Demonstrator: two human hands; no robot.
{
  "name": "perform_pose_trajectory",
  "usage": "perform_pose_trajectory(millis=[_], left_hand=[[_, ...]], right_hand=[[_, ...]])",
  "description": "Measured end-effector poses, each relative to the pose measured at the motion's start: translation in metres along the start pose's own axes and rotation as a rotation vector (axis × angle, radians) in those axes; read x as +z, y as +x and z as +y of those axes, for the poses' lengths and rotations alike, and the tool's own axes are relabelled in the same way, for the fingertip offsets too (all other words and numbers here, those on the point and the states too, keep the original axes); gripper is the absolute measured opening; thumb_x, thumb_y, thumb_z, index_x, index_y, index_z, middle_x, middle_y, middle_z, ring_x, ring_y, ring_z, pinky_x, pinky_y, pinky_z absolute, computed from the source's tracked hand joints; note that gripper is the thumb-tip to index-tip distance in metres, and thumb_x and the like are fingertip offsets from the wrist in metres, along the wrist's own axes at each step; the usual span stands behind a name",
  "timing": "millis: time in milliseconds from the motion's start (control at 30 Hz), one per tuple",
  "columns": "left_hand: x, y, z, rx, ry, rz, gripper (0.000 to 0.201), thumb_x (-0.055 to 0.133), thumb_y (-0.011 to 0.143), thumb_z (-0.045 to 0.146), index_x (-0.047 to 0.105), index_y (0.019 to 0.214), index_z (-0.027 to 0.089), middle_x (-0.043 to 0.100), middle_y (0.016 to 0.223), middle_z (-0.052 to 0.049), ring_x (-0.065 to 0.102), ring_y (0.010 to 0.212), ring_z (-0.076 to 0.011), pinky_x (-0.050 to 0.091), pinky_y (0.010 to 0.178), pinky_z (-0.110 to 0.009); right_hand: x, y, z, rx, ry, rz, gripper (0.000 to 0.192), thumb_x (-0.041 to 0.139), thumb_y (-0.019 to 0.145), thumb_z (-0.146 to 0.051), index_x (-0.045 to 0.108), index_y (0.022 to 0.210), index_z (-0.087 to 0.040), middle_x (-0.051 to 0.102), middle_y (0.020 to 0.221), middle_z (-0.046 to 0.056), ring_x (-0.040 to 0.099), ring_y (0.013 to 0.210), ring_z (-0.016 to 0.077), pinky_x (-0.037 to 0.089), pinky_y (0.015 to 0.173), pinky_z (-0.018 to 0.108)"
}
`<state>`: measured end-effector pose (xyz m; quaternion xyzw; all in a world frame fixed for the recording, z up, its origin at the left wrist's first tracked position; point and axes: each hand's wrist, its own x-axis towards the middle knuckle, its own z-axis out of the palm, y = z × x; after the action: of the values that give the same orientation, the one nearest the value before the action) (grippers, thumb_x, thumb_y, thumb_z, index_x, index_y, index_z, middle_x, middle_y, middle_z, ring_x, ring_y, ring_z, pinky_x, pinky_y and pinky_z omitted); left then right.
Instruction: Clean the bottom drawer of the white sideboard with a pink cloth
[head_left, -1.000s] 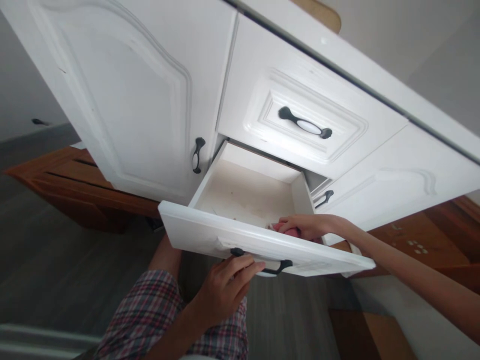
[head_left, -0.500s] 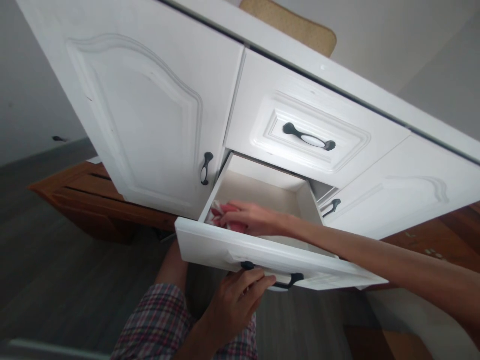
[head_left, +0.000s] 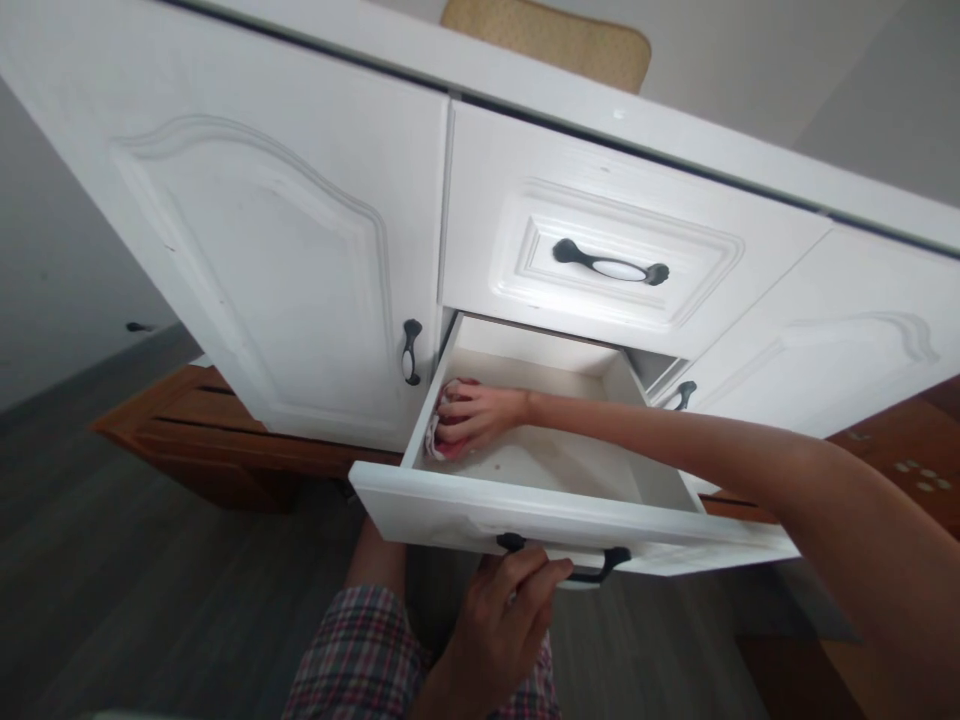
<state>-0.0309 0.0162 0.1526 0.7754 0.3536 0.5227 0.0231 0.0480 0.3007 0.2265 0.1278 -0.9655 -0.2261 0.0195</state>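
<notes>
The lower white drawer (head_left: 577, 515) of the cabinet is pulled out. Inside it, my right hand (head_left: 480, 412) presses a crumpled red and white cloth (head_left: 442, 443) against the left side, fingers curled over it. Most of the cloth is hidden under the hand. My left hand (head_left: 510, 610) is below the drawer front, its fingers closed around the dark handle (head_left: 600, 572). Apart from the cloth, only the pale drawer bottom (head_left: 555, 470) with a small dark speck shows inside.
Above is a closed drawer with a dark and white handle (head_left: 611, 265). A closed cabinet door (head_left: 285, 270) stands to the left, another (head_left: 855, 340) to the right. Brown wooden furniture (head_left: 195, 440) lies low at the left. A tan woven chair back (head_left: 547, 40) rises behind the cabinet top.
My right hand has moved with the cloth from the front left corner slightly farther back along the drawer's left side. My left hand stays on the handle. The camera view has shifted.
</notes>
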Motion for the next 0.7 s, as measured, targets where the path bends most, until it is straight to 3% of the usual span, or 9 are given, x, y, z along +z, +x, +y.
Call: perform_pose_trajectory(millis=[100, 167, 267, 400, 533, 700], left_hand=[[-0.003, 0.001, 0.0, 0.003, -0.013, -0.006, 0.034, 0.046, 0.117, 0.017, 0.073, 0.137, 0.02, 0.08, 0.117, -0.007, 0.079, 0.11, -0.0127, 0.06, 0.1, -0.019], [-0.005, 0.003, -0.001, 0.006, -0.023, -0.005, 0.037, 0.043, 0.117, 0.015, 0.073, 0.14, 0.021, 0.079, 0.116, -0.006, 0.079, 0.108, -0.0115, 0.061, 0.096, -0.017], [-0.01, 0.005, -0.004, 0.023, -0.01, -0.024, 0.041, 0.042, 0.118, 0.014, 0.071, 0.145, 0.023, 0.079, 0.115, -0.007, 0.079, 0.107, -0.0115, 0.061, 0.095, -0.017], [-0.018, 0.009, -0.007, 0.031, 0.009, -0.087, 0.039, 0.045, 0.118, 0.018, 0.068, 0.15, 0.024, 0.079, 0.113, -0.006, 0.079, 0.104, -0.0116, 0.062, 0.094, -0.018], [-0.023, 0.007, -0.007, 0.008, 0.013, -0.133, 0.04, 0.043, 0.119, 0.019, 0.068, 0.15, 0.024, 0.078, 0.12, -0.007, 0.079, 0.109, -0.0127, 0.062, 0.098, -0.019], [-0.02, 0.004, -0.008, 0.008, -0.001, -0.108, 0.039, 0.049, 0.117, 0.015, 0.069, 0.149, 0.022, 0.078, 0.123, -0.008, 0.079, 0.112, -0.0149, 0.061, 0.1, -0.021]], right_hand=[[0.004, -0.027, 0.042, 0.068, -0.206, -0.09, 0.034, 0.048, 0.116, -0.031, 0.07, 0.14, -0.024, 0.07, 0.137, 0.011, 0.062, 0.135, 0.0237, 0.045, 0.122, 0.046], [0.005, -0.046, 0.067, 0.119, -0.284, -0.134, 0.038, 0.046, 0.114, -0.02, 0.067, 0.146, -0.022, 0.066, 0.147, 0.011, 0.057, 0.143, 0.0263, 0.044, 0.124, 0.048], [0.009, -0.063, 0.087, 0.205, -0.299, -0.185, 0.042, 0.047, 0.112, -0.019, 0.065, 0.15, -0.02, 0.063, 0.154, 0.012, 0.052, 0.15, 0.028, 0.039, 0.128, 0.047], [0.011, -0.065, 0.082, 0.284, -0.292, -0.273, 0.046, 0.053, 0.108, -0.02, 0.064, 0.153, -0.015, 0.054, 0.165, 0.017, 0.046, 0.156, 0.0314, 0.036, 0.129, 0.051], [-0.003, -0.072, 0.067, 0.378, -0.244, -0.434, 0.052, 0.048, 0.109, -0.022, 0.057, 0.159, -0.011, 0.044, 0.173, 0.019, 0.038, 0.16, 0.0342, 0.035, 0.128, 0.051], [-0.029, -0.123, 0.034, 0.486, -0.181, -0.548, 0.05, 0.041, 0.11, -0.024, 0.061, 0.155, -0.012, 0.048, 0.17, 0.019, 0.041, 0.152, 0.0381, 0.042, 0.116, 0.051]])
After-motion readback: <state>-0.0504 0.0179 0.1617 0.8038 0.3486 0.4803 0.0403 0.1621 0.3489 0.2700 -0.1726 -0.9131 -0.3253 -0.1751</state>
